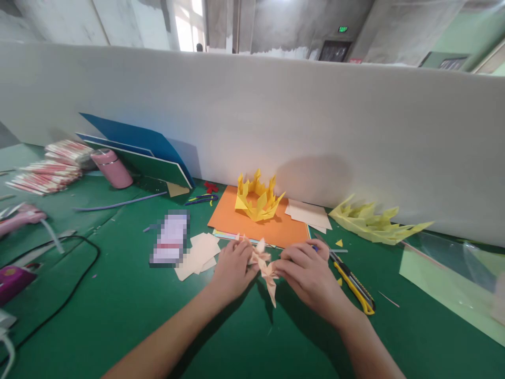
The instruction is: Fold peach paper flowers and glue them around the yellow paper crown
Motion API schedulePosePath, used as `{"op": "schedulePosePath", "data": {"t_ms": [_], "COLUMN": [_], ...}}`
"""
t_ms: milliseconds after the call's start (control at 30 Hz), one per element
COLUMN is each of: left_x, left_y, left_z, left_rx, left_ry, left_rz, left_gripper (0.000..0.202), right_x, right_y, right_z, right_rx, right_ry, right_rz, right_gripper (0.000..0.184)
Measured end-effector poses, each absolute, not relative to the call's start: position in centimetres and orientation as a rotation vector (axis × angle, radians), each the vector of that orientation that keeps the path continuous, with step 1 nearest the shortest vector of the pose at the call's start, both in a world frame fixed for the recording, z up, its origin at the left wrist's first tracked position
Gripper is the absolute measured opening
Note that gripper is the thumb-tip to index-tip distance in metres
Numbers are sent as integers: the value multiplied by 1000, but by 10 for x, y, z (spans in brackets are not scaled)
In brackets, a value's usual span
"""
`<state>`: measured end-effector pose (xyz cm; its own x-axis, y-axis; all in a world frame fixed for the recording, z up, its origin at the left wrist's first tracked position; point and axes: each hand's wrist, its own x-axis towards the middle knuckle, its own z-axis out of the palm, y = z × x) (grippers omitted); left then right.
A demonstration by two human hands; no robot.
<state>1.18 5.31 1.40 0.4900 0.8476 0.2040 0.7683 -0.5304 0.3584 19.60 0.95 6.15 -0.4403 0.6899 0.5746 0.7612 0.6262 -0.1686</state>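
Observation:
Between my two hands, just above the green tabletop, is a peach folded-paper piece (267, 270) with pointed tips, one of them hanging down toward me. My left hand (235, 263) pinches its left side, fingers bent over the paper. On the other side my right hand (305, 266) grips the paper's right edge between thumb and fingers. Some fingertips are hidden behind the folds. Close to my left hand lie loose peach paper sheets (197, 257). A yellow utility knife (355, 287) rests beside my right hand.
A yellow paper crown (258, 205) stands on orange sheets (223, 210). Pale yellow folded paper (374, 223) leans near the white partition (244, 116). Leftward are a blurred phone (170, 238), a pink bottle (112, 168), a glue gun (19, 220) and a black cable (84, 281).

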Motion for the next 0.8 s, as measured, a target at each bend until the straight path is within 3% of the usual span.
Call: {"op": "schedulePosePath", "data": {"t_ms": [167,267,433,800], "left_x": [-1,-9,-24,-27], "left_y": [4,-9,1,12], "left_z": [20,24,26,32], "left_rx": [2447,2383,2255,2196], "left_ry": [1385,1315,1474,1692], "left_rz": [559,546,620,270], "left_gripper": [18,28,22,14], "right_x": [201,196,181,168], "right_y": [46,74,102,113], "right_z": [65,61,55,48], "right_rx": [-1175,-1200,-1194,-1218], "right_ry": [-2328,-2427,-2583,-2622], "right_rz": [-258,-276,-267,-277], "right_gripper": [20,19,23,22]}}
